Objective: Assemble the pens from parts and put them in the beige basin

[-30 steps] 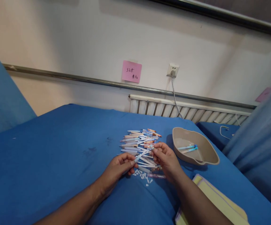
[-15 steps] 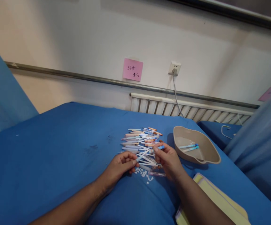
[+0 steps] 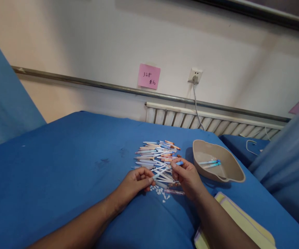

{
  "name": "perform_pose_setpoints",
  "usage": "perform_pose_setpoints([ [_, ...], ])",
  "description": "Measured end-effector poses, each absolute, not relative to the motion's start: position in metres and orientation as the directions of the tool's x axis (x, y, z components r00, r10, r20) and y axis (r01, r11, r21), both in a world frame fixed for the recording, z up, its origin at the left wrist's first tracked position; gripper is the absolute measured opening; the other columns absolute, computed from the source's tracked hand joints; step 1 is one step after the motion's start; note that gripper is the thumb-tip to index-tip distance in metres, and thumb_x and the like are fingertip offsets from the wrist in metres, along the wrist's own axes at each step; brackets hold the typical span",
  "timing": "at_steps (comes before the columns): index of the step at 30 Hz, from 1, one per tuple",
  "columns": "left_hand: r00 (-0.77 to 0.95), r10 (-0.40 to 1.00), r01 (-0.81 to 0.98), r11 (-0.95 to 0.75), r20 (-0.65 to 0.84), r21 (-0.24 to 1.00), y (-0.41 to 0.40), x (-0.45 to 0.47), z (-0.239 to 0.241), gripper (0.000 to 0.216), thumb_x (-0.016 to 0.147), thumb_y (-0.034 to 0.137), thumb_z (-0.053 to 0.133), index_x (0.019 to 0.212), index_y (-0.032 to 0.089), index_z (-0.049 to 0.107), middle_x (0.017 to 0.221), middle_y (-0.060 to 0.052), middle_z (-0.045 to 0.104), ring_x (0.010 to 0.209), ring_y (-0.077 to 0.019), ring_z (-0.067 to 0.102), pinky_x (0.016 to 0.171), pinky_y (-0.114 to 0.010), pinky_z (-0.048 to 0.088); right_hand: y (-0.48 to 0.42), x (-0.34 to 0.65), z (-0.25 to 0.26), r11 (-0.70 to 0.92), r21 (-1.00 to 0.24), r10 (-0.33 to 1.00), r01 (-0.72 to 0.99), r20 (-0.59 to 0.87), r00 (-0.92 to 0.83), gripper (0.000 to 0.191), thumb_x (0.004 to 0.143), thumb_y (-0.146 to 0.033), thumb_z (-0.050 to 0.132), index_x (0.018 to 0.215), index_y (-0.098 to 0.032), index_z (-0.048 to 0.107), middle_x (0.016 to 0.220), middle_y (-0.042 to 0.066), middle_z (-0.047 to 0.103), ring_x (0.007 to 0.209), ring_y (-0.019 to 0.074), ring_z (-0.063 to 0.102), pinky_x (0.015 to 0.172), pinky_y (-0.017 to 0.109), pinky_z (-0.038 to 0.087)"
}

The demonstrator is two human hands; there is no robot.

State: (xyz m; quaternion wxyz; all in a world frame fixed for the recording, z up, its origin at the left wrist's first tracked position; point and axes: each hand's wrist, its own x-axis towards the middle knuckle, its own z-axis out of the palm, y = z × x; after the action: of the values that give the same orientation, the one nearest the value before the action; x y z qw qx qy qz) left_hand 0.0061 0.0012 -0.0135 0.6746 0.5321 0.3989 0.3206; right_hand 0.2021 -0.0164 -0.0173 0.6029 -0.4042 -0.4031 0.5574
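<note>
My left hand is closed on a pale blue pen part, its thumb and fingers pinching the lower end. A thin white refill-like stick slants up from it toward my right hand. That hand pinches a pen barrel with a bright blue end. Whether the two held parts are joined cannot be made out. Beyond and beneath both hands lies a pile of pen parts, with white sticks among them. Several small white pieces are scattered just below the pile, near my left fingertips.
A beige basin at right contains a few blue-ended pens. A folded yellow cloth lies by my right forearm. Blue sheeting covers the surface. Behind stand a radiator and a wall socket with a plugged cord.
The view has shifted slightly. Both hands keep nearly the same pose and hold on the pen parts.
</note>
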Motion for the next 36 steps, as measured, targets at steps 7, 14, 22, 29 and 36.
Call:
perform_pose_setpoints([
  [7, 0.49, 0.855, 0.012, 0.191, -0.173, 0.981, 0.001, 0.006, -0.016, 0.026, 0.066, 0.034, 0.072, 0.078, 0.014, 0.06, 0.067, 0.0, 0.066, 0.052, -0.0088, 0.053, 0.052, -0.02, 0.04, -0.019, 0.198, -0.02, 0.013, -0.994, 0.996, -0.113, 0.022, -0.087, 0.031, 0.066, -0.043, 0.073, 0.073, -0.016, 0.057, 0.045, -0.007, 0.049, 0.039, 0.0061, 0.04, 0.041, 0.018, 0.03],
  [14, 0.498, 0.854, 0.055, 0.143, -0.151, 0.988, 0.005, 0.003, -0.018, 0.026, 0.066, 0.035, 0.073, 0.077, 0.013, 0.064, 0.065, -0.002, 0.067, 0.052, -0.0085, 0.052, 0.051, -0.019, 0.039, -0.023, 0.201, -0.015, 0.059, -0.998, 0.988, 0.03, 0.054, -0.148, 0.031, 0.065, -0.043, 0.074, 0.074, -0.017, 0.059, 0.057, -0.003, 0.059, 0.048, 0.0091, 0.052, 0.045, 0.02, 0.04],
  [22, 0.501, 0.855, 0.096, 0.1, -0.135, 0.99, 0.003, 0.001, -0.009, 0.024, 0.069, 0.035, 0.071, 0.077, 0.013, 0.064, 0.065, -0.001, 0.064, 0.054, -0.0092, 0.052, 0.052, -0.02, 0.039, -0.027, 0.195, -0.018, 0.07, -0.996, 0.986, 0.058, 0.061, -0.157, 0.028, 0.069, -0.041, 0.07, 0.076, -0.018, 0.057, 0.056, -0.004, 0.058, 0.046, 0.0085, 0.05, 0.044, 0.019, 0.038],
  [29, 0.497, 0.863, 0.006, 0.104, -0.093, 0.995, -0.001, 0.003, -0.008, 0.049, 0.071, 0.042, 0.068, 0.112, 0.018, 0.054, 0.087, -0.004, 0.067, 0.066, -0.0142, 0.062, 0.053, -0.021, 0.044, -0.028, 0.19, -0.022, 0.041, -0.998, 0.991, 0.047, 0.035, -0.132, 0.025, 0.074, -0.04, 0.066, 0.081, -0.018, 0.056, 0.054, -0.005, 0.056, 0.046, 0.008, 0.047, 0.043, 0.019, 0.037],
  [36, 0.414, 0.894, 0.122, 0.133, -0.173, 0.983, 0.002, 0.003, -0.008, 0.033, 0.067, 0.044, 0.071, 0.069, 0.015, 0.055, 0.049, 0.005, 0.053, 0.038, -0.0059, 0.043, 0.038, -0.017, 0.033, -0.03, 0.186, -0.025, 0.04, -0.996, 0.995, 0.079, 0.033, -0.096, 0.027, 0.073, -0.042, 0.066, 0.082, -0.018, 0.056, 0.053, -0.005, 0.055, 0.043, 0.0078, 0.044, 0.039, 0.018, 0.032],
])
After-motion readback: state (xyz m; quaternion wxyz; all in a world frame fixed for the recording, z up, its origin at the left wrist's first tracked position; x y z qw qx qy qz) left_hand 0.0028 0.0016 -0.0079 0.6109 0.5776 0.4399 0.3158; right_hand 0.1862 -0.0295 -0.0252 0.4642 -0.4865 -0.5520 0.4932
